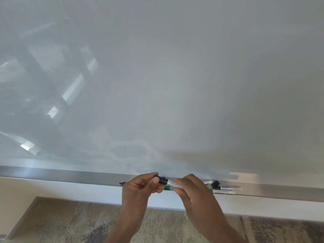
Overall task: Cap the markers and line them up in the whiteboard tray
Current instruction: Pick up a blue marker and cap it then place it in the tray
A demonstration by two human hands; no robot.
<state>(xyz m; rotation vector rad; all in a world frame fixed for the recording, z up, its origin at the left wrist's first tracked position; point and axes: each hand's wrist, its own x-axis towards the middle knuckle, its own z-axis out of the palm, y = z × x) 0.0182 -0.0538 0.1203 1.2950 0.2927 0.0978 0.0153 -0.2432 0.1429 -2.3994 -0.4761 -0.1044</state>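
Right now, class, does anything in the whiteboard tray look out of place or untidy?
Yes. A loose black cap lies in the tray beside the markers on the right, which sit bunched and overlapping rather than lined up. Both hands hold a black marker above the tray.

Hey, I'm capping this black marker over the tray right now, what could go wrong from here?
The cap in your left hand may not be fully seated on the black marker held by your right hand; it might dry out. The loose black cap and the markers on the narrow tray could get knocked to the floor.
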